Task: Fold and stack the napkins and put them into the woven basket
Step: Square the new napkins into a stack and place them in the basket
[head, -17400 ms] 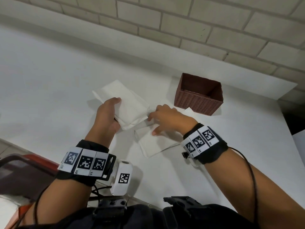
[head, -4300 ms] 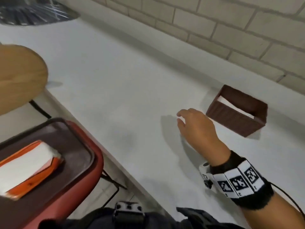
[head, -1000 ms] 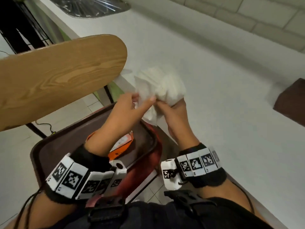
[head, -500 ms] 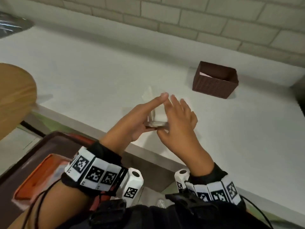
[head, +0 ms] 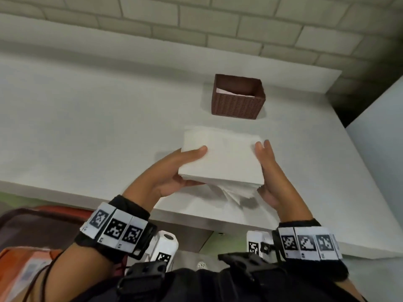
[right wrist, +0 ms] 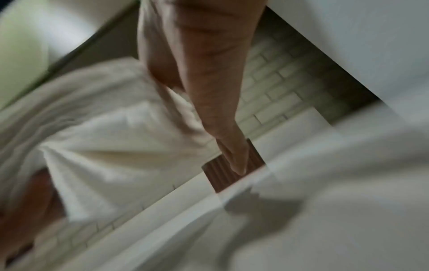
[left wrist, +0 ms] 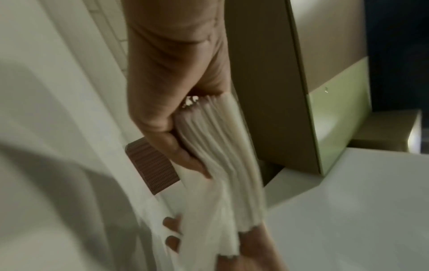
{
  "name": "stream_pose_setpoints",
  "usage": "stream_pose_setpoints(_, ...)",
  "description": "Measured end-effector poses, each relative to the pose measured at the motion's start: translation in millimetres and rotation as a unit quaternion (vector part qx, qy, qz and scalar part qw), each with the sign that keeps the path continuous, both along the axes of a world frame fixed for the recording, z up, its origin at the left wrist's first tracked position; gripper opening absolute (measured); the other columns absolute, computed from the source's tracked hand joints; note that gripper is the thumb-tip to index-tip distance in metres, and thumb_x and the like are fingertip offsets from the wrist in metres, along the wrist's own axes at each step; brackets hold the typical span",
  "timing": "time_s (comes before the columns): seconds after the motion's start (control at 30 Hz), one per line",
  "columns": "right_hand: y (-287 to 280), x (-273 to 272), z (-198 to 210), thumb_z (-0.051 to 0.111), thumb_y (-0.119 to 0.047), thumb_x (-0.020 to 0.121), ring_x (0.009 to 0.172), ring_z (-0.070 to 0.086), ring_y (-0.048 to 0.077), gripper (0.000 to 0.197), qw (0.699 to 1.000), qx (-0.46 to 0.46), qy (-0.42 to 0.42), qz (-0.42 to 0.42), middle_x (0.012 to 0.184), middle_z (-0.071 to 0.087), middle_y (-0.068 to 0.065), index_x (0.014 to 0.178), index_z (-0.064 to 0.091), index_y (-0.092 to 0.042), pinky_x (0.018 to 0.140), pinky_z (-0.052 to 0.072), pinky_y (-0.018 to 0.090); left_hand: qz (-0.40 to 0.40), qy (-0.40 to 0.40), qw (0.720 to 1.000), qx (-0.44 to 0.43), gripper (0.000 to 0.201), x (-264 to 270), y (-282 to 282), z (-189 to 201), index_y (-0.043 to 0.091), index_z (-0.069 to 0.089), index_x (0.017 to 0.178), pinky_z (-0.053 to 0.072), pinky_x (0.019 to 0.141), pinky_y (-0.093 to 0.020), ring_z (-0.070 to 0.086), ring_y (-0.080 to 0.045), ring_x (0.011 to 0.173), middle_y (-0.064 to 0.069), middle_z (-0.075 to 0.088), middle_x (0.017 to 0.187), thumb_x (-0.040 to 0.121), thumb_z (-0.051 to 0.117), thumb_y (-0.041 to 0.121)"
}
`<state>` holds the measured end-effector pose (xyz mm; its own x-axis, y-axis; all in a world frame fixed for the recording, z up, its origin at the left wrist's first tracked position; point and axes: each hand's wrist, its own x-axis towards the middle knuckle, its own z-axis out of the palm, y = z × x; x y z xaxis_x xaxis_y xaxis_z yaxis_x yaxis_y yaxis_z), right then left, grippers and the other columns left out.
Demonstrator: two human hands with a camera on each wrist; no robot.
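Observation:
A thick stack of white napkins [head: 220, 158] hangs flat just above the white table [head: 87, 118], near its front edge. My left hand [head: 192, 168] grips the stack's left end, thumb on top and fingers beneath. Holding the right end is my right hand [head: 265, 171], its straight fingers [head: 263, 149] along the top edge and the thumb below. Some lower sheets sag loose at the front right. The brown woven basket [head: 237, 105] stands beyond the stack and holds white napkins [head: 226, 92]. The left wrist view shows the stack's layered edge [left wrist: 220, 146] in my left hand [left wrist: 176, 139].
A brick wall [head: 196, 22] runs behind the table. A red-rimmed dark tray [head: 43, 223] with an orange napkin pack [head: 19, 271] sits below the table's front edge at lower left. A white panel [head: 381, 149] rises at the right.
The napkins came up from the orange pack on the tray. Since half a second ago my hands have spread apart, and the bundle now lies flat between them, facing the basket.

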<state>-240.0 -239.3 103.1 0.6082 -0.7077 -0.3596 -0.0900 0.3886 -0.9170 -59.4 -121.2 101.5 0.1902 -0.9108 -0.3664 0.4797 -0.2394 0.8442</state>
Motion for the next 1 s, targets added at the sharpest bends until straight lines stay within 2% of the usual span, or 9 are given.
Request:
stream_pose_setpoints(0.1, -1.2, -9.3, -14.5, 0.072, -0.055, 0.065, 0.127, 0.052, 0.028, 0.091, 0.983, 0.140, -0.117, 0.027, 0.141, 0.052, 0.010, 0.142, 0.039, -0.021, 0.098, 0.048, 0.046, -0.039, 0.025, 0.999, -0.027, 0.077, 2.7, -2.7, -7.8, 0.021, 0.066, 0.106, 0.060, 0.072, -0.035, 0.072, -0.017, 0.094, -0.001, 0.076, 0.102, 0.036, 0.092, 0.042)
stream_pose_setpoints(0.17, 0.9, -13.2, -17.6, 0.088, -0.044, 0.049, 0.114, 0.063, 0.029, 0.104, 0.977, 0.168, -0.126, 0.048, 0.132, 0.060, 0.012, 0.140, 0.042, -0.019, 0.079, 0.058, 0.044, -0.062, 0.011, 0.998, -0.030, 0.082, 4.1, -4.3, -12.1, 0.021, 0.064, 0.111, 0.060, 0.076, -0.033, 0.071, -0.018, 0.099, -0.001, 0.075, 0.107, 0.037, 0.092, 0.042)
stream_pose_setpoints(0.23, -1.7, -16.9, -21.8, 0.088, -0.020, 0.058, 0.091, 0.072, 0.020, 0.100, 0.989, 0.105, -0.097, 0.037, 0.130, 0.059, 0.010, 0.142, 0.033, -0.024, 0.059, 0.060, 0.034, -0.065, -0.033, 0.997, -0.025, 0.081, 5.9, -5.7, -15.0, 0.021, 0.059, 0.121, 0.058, 0.079, -0.029, 0.068, -0.019, 0.106, 0.000, 0.072, 0.114, 0.048, 0.090, 0.039)
stream_pose_setpoints(0.33, -2.0, -13.5, -23.6, 0.069, 0.008, 0.074, 0.107, 0.061, 0.011, 0.100, 0.998, -0.050, 0.000, 0.039, 0.138, 0.049, 0.002, 0.147, 0.015, -0.033, 0.086, 0.055, 0.031, -0.047, -0.140, 0.989, -0.025, 0.065, 7.0, -7.1, -19.2, 0.022, 0.050, 0.130, 0.056, 0.085, -0.025, 0.064, -0.017, 0.112, 0.003, 0.068, 0.119, 0.071, 0.077, 0.022)
stream_pose_setpoints(0.4, 0.9, -10.3, -27.8, 0.072, 0.008, 0.072, 0.115, 0.054, 0.003, 0.092, 0.987, -0.144, 0.024, 0.061, 0.131, 0.052, -0.008, 0.142, 0.026, -0.029, 0.097, 0.048, 0.025, -0.034, -0.214, 0.975, -0.044, 0.064, 3.7, -9.0, -24.6, 0.022, 0.050, 0.131, 0.054, 0.089, -0.021, 0.063, -0.009, 0.113, 0.007, 0.066, 0.121, 0.072, 0.075, 0.014)
stream_pose_setpoints(0.5, 0.3, -6.6, -34.3, 0.074, 0.006, 0.072, 0.111, 0.056, -0.002, 0.069, 0.978, -0.204, 0.029, 0.037, 0.121, 0.057, -0.013, 0.121, 0.045, -0.034, 0.096, 0.047, 0.022, -0.012, -0.267, 0.961, -0.067, 0.072, -4.1, -12.3, -34.1, 0.023, 0.047, 0.131, 0.049, 0.084, -0.010, 0.059, 0.007, 0.108, 0.010, 0.061, 0.125, 0.069, 0.080, 0.005)
stream_pose_setpoints(0.6, -5.3, -7.9, -38.5, 0.075, 0.004, 0.072, 0.115, 0.053, 0.007, 0.072, 0.975, -0.212, 0.032, 0.055, 0.126, 0.054, -0.008, 0.124, 0.041, -0.032, 0.099, 0.045, 0.026, -0.009, -0.297, 0.953, -0.062, 0.093, -3.9, -14.1, -45.1, 0.033, 0.033, 0.135, 0.042, 0.086, -0.001, 0.049, 0.021, 0.107, 0.020, 0.050, 0.130, 0.062, 0.085, 0.005)
stream_pose_setpoints(0.87, -10.8, -8.7, -49.3, 0.084, -0.009, 0.063, 0.122, 0.049, 0.009, 0.097, 0.975, -0.209, 0.040, 0.059, 0.133, 0.046, -0.009, 0.131, 0.027, -0.047, 0.103, 0.044, 0.034, 0.015, -0.309, 0.948, -0.070, 0.121, -1.9, -20.4, -57.9, 0.032, 0.013, 0.147, 0.038, 0.088, 0.002, 0.041, 0.013, 0.117, 0.021, 0.039, 0.132, 0.056, 0.087, 0.002)
stream_pose_setpoints(1.0, -18.9, -11.8, -49.4, 0.081, -0.001, 0.065, 0.116, 0.051, 0.001, 0.094, 0.974, -0.207, 0.030, 0.092, 0.126, 0.048, -0.014, 0.123, 0.028, -0.053, 0.100, 0.044, 0.025, -0.011, -0.326, 0.943, -0.069, 0.126, -0.3, -22.7, -58.8, 0.029, 0.010, 0.149, 0.035, 0.088, 0.005, 0.040, 0.013, 0.117, 0.029, 0.035, 0.128, 0.054, 0.088, 0.003)
